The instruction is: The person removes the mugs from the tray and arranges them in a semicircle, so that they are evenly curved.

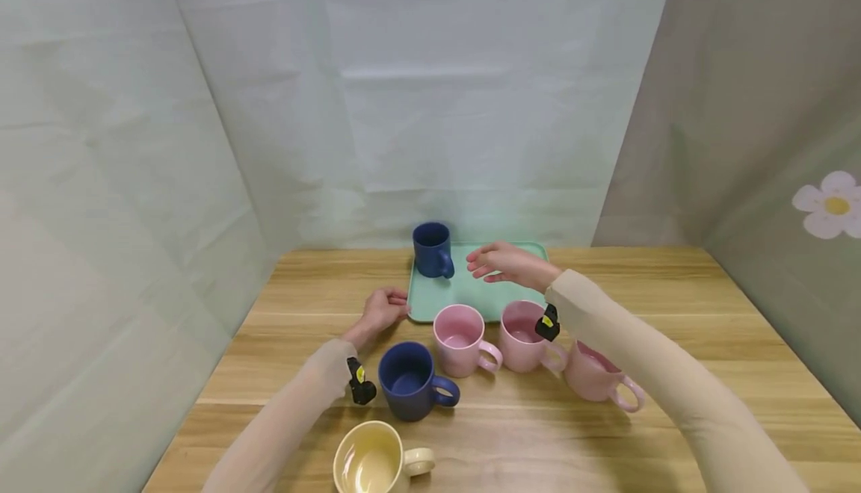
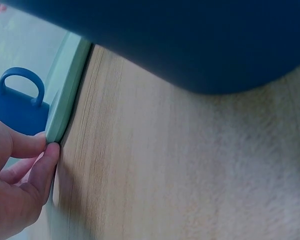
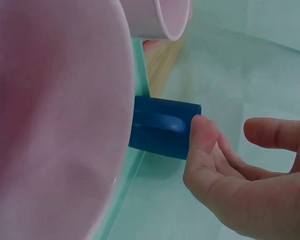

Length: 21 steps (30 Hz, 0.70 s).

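Observation:
A mint-green tray (image 1: 457,295) lies at the back of the table, with a dark blue mug (image 1: 429,254) standing on its left part. My left hand (image 1: 383,310) is at the tray's left edge. In the left wrist view, thumb and fingers pinch the tray's rim (image 2: 67,100) near a corner. Over the tray's right half is my right hand (image 1: 511,263), its fingers loosely bent and apart from the thumb, holding nothing. In the right wrist view, its fingertips overlap the blue mug (image 3: 160,127). Two pink mugs (image 1: 457,347) (image 1: 516,347) stand close before the tray's front edge.
A third pink mug (image 1: 590,377) is partly hidden under my right forearm. Nearer on the wooden table (image 1: 525,441) stand another blue mug (image 1: 406,385), beside my left wrist, and a yellow mug (image 1: 370,459). Pale cloth (image 1: 471,119) hangs behind the table and along its sides.

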Tool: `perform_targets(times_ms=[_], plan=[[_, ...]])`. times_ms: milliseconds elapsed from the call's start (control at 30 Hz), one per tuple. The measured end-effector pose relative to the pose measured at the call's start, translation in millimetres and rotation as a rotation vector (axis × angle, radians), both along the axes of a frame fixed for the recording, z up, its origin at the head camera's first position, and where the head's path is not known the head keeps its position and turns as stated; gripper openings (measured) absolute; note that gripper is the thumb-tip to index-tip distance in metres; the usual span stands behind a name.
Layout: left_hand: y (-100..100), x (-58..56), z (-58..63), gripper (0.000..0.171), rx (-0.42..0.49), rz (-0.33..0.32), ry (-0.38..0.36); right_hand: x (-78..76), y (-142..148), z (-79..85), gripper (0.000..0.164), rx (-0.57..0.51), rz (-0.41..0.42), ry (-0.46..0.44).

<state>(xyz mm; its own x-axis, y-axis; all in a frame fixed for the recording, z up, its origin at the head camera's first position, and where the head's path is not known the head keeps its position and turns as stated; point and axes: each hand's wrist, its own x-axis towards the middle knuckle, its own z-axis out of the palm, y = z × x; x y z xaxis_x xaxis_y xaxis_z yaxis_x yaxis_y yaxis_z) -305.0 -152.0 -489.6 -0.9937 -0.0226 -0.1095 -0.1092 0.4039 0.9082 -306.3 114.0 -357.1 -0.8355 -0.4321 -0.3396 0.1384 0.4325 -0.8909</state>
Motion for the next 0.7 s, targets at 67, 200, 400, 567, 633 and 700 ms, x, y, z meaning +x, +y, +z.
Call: perform_targets(times_ms=[67,200,400,567,633,700], plan=[[0,0.9,1.3,0.029,0.001,0.002,0.005,-6.0,-6,-1.0,0.042,0.012,0.005,-0.001],[0,1.9,3.8,0.029,0.003,0.006,-0.005,-19.3,-16,-5.7,0.046,0.037,0.012,-0.006],[-2,1.8,3.1,0.028,-0.003,0.01,0.001,-37.1,-31,-14.1,0.048,0.02,-0.029,-0.054],[-1,2.4,0.4,0.028,0.025,0.022,-0.012,-42.3,-45,-21.4,0.056,-0.026,-0.065,-0.133],[1,2.5,-0.4,0.028,0.03,0.014,-0.014,-43.1,-48,-24.0,0.055,-0.012,-0.067,-0.139],[3,2.6,-1.0,0.028,0.016,0.01,-0.008,-44.3,-49,-26.3,0.049,0.006,-0.061,-0.135]])
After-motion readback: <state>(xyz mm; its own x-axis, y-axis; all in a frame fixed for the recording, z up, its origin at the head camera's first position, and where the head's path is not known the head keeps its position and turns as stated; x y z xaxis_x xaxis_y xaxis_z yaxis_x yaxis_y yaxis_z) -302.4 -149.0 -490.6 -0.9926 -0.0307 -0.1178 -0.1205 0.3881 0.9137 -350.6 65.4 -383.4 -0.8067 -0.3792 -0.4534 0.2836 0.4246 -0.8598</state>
